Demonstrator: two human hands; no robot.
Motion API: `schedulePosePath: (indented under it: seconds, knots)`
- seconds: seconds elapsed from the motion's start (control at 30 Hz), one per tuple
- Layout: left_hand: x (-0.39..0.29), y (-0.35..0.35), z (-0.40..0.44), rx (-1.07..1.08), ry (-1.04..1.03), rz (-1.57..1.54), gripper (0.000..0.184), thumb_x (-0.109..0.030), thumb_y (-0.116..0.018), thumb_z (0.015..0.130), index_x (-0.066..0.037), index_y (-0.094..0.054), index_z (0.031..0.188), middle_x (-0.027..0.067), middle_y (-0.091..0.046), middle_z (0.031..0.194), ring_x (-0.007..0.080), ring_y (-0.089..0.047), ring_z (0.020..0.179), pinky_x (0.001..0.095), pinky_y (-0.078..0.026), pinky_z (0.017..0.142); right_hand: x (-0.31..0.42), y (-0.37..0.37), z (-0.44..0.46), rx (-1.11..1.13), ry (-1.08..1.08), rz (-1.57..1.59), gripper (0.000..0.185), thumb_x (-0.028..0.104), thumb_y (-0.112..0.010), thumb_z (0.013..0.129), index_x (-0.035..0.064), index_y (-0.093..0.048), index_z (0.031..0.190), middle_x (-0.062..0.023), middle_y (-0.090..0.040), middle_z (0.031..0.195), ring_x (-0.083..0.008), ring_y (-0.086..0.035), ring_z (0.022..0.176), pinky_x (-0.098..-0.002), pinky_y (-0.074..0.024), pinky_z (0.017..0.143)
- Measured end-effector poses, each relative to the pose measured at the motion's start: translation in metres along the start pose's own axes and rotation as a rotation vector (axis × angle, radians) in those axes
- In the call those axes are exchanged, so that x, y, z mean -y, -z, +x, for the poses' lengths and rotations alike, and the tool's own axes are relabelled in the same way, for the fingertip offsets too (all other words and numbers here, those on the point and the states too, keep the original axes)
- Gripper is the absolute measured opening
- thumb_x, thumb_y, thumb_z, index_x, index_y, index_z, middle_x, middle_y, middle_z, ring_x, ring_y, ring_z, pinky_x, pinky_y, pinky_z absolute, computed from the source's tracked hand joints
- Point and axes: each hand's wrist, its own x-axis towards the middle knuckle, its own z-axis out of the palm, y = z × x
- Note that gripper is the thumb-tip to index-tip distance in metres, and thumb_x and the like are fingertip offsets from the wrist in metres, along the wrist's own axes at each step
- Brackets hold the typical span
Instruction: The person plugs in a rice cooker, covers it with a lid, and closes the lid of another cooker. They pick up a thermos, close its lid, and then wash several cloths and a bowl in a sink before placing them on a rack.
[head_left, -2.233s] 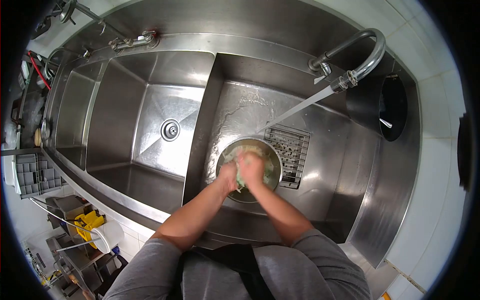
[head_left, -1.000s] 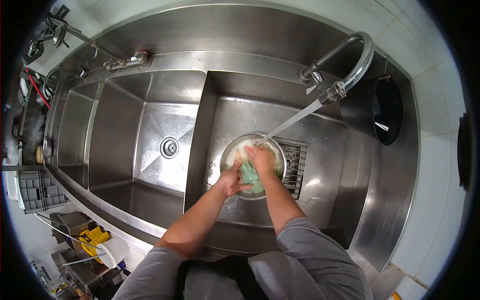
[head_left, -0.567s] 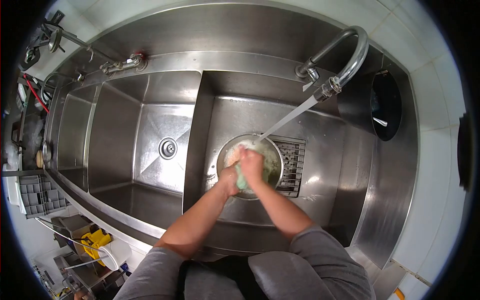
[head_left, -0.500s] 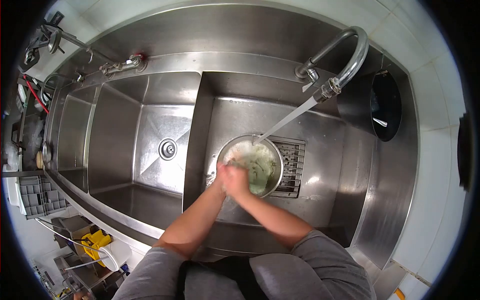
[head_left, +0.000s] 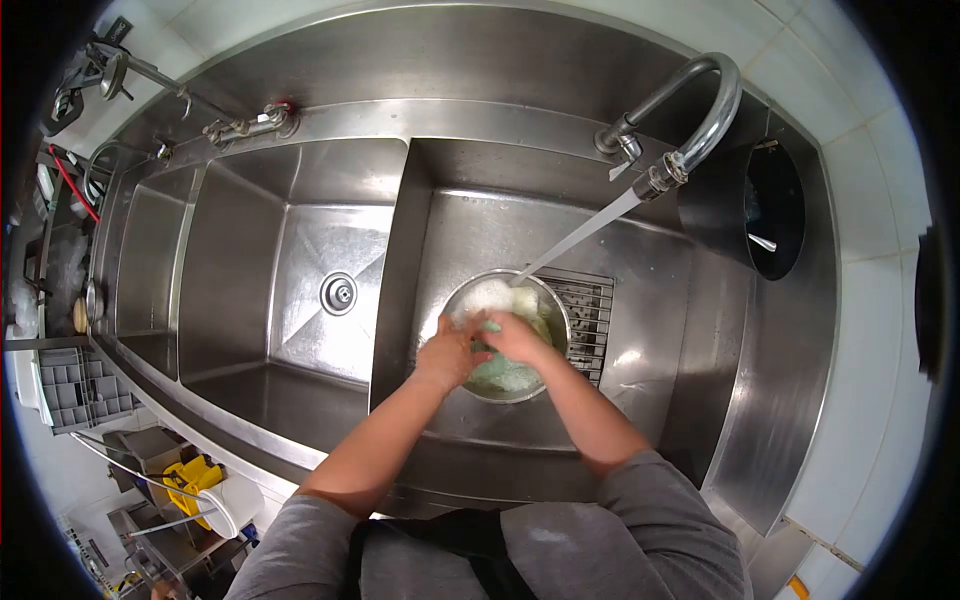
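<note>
A round metal bowl (head_left: 566, 322) full of foamy water sits in the right-hand sink basin. Soft, pale green material (head_left: 490, 326), which looks like a wet cloth, shows between my hands and in the cloudy water below them. My left hand (head_left: 448, 354) is over the bowl's near left side, its fingers curled in against the material. From the right, my right hand (head_left: 515, 337) bends over the same material, fingertips close to the left hand's. Foam and the hands hide part of the grip. Water runs from the faucet (head_left: 662, 178) into the bowl's far side.
A metal drain grate (head_left: 592, 300) lies under and right of the bowl. At the basin's right stands a black bucket (head_left: 725, 215) with a metal handle showing inside. Left of the divider is another basin with a drain (head_left: 338, 293). A grey crate (head_left: 85, 390) is at far left.
My hands, pressed together at the bowl's left side before, have moved apart a little, the right one going right. The green material has shifted, and more white foam shows at the far side.
</note>
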Motion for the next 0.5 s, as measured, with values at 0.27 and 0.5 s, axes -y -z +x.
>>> schedulePosePath:
  seconds: [0.27,0.5]
  knots:
    - [0.027,0.028,-0.002,-0.003,-0.179,-0.688,0.028,-0.027,-0.066,0.088,-0.003,-0.066,0.075,0.0011,-0.058,0.067,0.0100,-0.052,0.063,0.0270,-0.043,0.061,0.023,0.107,-0.061,0.185,0.120,0.073,0.026,0.016,-0.068,0.083,-0.0022,-0.064,0.102,-0.0098,-0.066,0.091,-0.0173,-0.062,0.086,-0.0297,-0.0481,0.078]
    - [0.036,-0.045,0.053,0.044,0.164,-1.990,0.044,-0.046,-0.053,0.092,-0.004,-0.060,0.104,0.0058,-0.065,0.090,0.0175,-0.064,0.071,0.0281,-0.052,0.066,0.081,-0.008,-0.047,-0.665,0.596,0.581,0.014,0.013,-0.074,0.077,0.0028,-0.066,0.074,-0.0063,-0.065,0.079,-0.0137,-0.060,0.076,-0.0310,-0.0484,0.079]
